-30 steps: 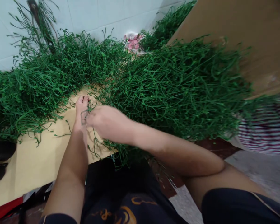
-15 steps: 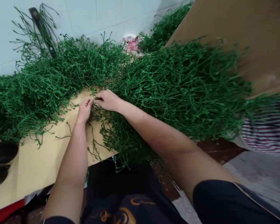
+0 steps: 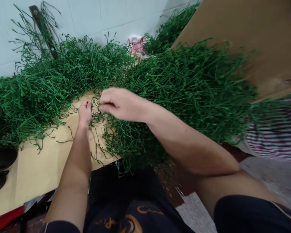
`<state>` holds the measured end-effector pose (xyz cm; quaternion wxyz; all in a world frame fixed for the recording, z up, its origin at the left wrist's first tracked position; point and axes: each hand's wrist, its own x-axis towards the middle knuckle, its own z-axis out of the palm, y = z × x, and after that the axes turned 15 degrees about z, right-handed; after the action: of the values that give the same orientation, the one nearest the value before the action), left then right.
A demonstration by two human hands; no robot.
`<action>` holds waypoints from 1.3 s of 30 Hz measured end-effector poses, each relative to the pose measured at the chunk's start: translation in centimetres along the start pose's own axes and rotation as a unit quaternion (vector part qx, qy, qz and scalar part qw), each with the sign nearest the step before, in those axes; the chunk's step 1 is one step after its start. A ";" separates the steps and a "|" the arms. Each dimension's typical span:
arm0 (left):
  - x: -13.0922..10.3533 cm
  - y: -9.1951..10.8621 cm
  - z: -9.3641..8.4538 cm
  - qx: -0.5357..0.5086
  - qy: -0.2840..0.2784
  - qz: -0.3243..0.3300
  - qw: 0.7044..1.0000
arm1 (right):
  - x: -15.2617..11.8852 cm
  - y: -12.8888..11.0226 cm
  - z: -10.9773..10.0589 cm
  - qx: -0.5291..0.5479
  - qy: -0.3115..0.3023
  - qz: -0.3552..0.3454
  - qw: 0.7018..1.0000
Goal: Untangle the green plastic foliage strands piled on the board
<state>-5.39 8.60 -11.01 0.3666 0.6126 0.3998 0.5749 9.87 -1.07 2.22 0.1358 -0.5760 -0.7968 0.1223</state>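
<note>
Thin green stems with small bud-like tips, plastic-looking, lie in a big heap (image 3: 184,87) on the right and a long pile (image 3: 46,81) on the left. Between them, over the tan board (image 3: 46,165), my left hand (image 3: 84,113) is closed, thumb and fingertips pinched on what looks like a green stem, mostly hidden. My right hand (image 3: 118,103) hovers just to its right, fingers curled in towards the thumb and slightly blurred; anything between them is too small to make out. A few loose stems (image 3: 98,152) lie on the board below the hands.
A large brown cardboard sheet (image 3: 269,42) leans behind the right heap. A dark strap-like piece (image 3: 36,14) stands against the white tiled wall (image 3: 84,19). Black objects (image 3: 1,160) sit at the board's left edge. Striped cloth (image 3: 276,136) shows at far right.
My hands have drawn apart: the right hand moved right and rose nearer the camera, its elbow swinging outward. My left hand shifted slightly left, still pinched.
</note>
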 end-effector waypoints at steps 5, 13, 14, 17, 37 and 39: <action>-0.4 0.7 -0.2 0.002 -0.050 -0.010 0.999 | 1.5 4.0 0.9 -0.120 0.127 0.248 0.953; -0.3 1.5 -0.3 -0.063 -0.056 -0.022 0.996 | 5.5 2.2 6.4 -0.021 -0.005 0.138 0.990; -0.3 1.3 -0.4 -0.066 -0.049 -0.029 0.996 | 5.7 2.1 6.6 -0.010 -0.004 0.126 0.992; 0.0 0.6 -0.4 -0.053 -0.024 -0.027 0.998 | 5.3 2.0 6.2 0.009 -0.009 0.108 0.994; -0.6 1.9 -0.9 -0.187 -0.006 -0.056 0.981 | 2.2 -0.9 4.9 -0.093 0.051 0.159 0.982; -0.5 1.8 -0.9 -0.194 -0.003 -0.068 0.979 | 3.3 -1.8 6.0 -0.068 0.030 0.164 0.984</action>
<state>-6.20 7.37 -9.48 0.5181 0.5025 0.3203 0.6136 5.16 1.26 -2.52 0.0982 -0.7098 -0.6939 0.0710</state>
